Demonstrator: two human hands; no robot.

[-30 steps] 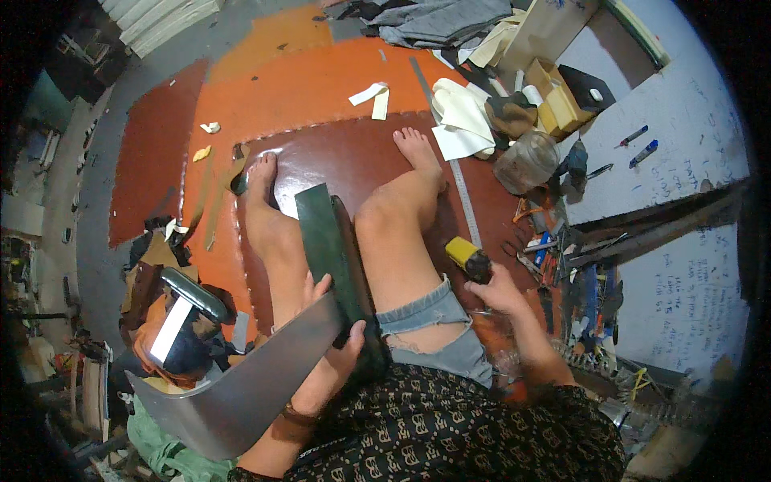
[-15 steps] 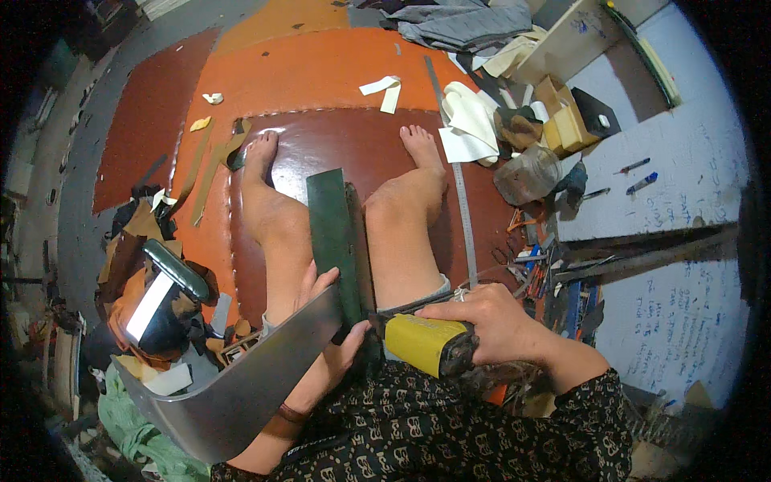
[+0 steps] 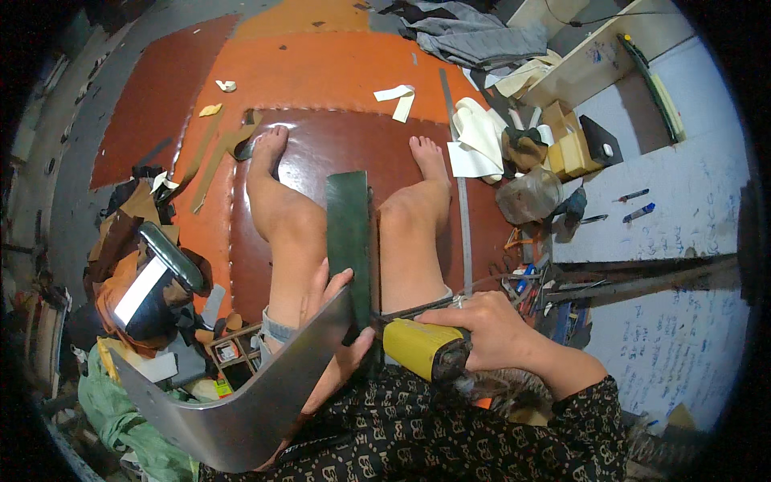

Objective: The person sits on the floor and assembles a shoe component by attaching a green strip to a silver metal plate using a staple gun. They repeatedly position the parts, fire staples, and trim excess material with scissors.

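A flat green board [image 3: 347, 233] stands between my knees, pointing away from me. My left hand [image 3: 341, 365] is partly hidden behind a wide, curved, shiny grey band [image 3: 229, 414]. Its fingers show above the band's end and its thumb below, so that end lies in its grip against the board's near end. My right hand [image 3: 496, 333] is closed on a tool with a yellow block-like body [image 3: 418, 345] and a dark end. One finger stretches along the tool's top. The tool's yellow end is close to my left thumb; I cannot make out whether it touches the band.
At left lie a dark rounded object with a white strip [image 3: 144, 293], brown scraps and a compartmented box [image 3: 233, 353]. A steel ruler [image 3: 464, 225], a clear jar [image 3: 530, 193] and loose hand tools [image 3: 526, 281] sit to the right, beside a pale written-on board [image 3: 642, 337].
The whole view has shifted slightly. The green board now stands straighter in it, and more of the compartmented box shows at left. Both hands keep their grips.
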